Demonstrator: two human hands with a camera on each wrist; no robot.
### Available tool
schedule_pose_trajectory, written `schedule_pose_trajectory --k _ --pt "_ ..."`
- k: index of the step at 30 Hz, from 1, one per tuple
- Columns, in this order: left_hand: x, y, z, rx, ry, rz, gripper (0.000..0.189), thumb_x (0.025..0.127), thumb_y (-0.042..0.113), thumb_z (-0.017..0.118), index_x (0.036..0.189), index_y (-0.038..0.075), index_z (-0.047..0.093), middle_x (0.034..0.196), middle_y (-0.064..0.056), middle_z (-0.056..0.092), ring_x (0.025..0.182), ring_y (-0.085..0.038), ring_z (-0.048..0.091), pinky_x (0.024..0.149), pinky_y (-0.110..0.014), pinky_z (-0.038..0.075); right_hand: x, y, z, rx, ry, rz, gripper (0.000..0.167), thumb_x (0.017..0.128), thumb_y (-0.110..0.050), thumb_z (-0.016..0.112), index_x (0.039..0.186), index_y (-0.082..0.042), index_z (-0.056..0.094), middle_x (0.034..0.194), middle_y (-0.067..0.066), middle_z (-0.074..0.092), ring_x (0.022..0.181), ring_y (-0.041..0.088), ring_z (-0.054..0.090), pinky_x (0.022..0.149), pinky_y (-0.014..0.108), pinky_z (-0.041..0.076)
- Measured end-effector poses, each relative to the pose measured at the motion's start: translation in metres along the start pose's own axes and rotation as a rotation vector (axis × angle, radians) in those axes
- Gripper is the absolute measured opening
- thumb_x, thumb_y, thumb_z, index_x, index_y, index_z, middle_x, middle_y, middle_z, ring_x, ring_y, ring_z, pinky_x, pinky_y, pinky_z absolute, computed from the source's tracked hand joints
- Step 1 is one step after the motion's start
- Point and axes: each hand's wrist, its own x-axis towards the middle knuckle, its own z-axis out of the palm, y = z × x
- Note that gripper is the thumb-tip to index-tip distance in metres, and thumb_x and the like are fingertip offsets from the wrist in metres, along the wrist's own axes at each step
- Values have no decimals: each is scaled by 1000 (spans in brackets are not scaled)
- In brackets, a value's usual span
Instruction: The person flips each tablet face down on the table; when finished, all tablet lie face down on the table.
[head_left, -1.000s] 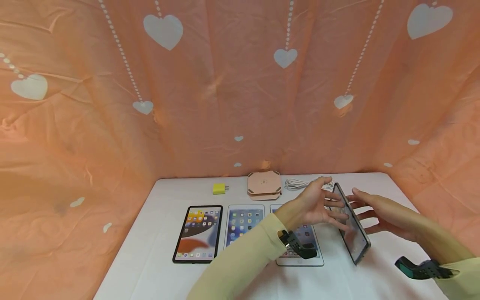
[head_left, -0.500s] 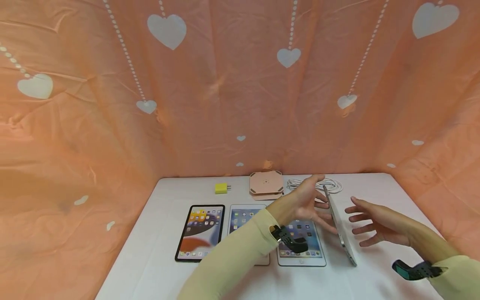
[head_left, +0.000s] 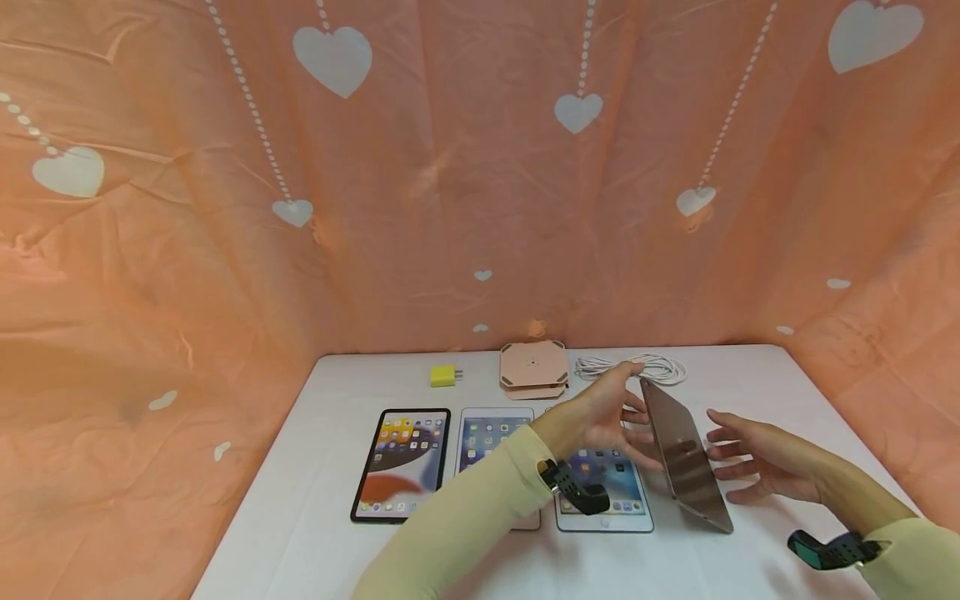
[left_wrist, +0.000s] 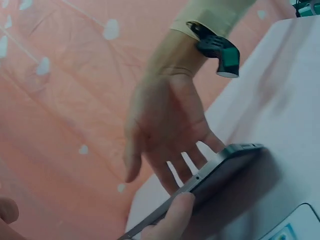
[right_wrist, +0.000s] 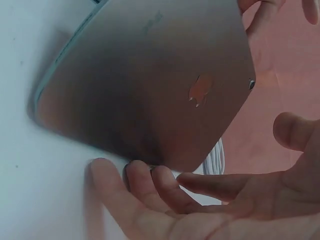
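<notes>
Leaning at the frame's lower right between left hand and right hand, fingers spread, the tablet looks stiff, slippery, best held by its edges.

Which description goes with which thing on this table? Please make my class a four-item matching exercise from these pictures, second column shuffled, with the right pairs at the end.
Things
1. Plug
2. Stand
3. Cable
4. Tablet with its back showing

Descriptions
A. White and looped into a coil
B. Tilted up between the left hand and the right hand
C. Yellow, with metal prongs
D. Pink, with dark corners

Right pairs
1-C, 2-D, 3-A, 4-B
</notes>
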Motion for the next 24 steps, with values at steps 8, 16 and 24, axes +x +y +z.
schedule_pose_trajectory --k 8,16,24 --pt "11 -17 -2 -32 36 11 78 99 58 64 139 -9 50 128 -22 45 136 -50 46 114 -85 39 1 6 -7 15 44 40 91 113 -65 34 154 15 24 143 27 48 122 37 56 94 54 63" --pt "27 -34 2 -46 102 -10 76 96 57 64 134 -8 53 130 -24 47 136 -52 47 113 -87 39 -1 7 -16 -35 91 82 92 111 -67 36 152 15 34 132 19 54 118 36 54 90 49 63" --pt "41 -45 6 -31 135 -8 77 97 57 63 135 -9 56 127 -26 60 136 -58 55 113 -90 35 -4 8 -24 -66 98 87 95 112 -67 34 156 17 29 139 28 49 120 39 51 90 48 62"
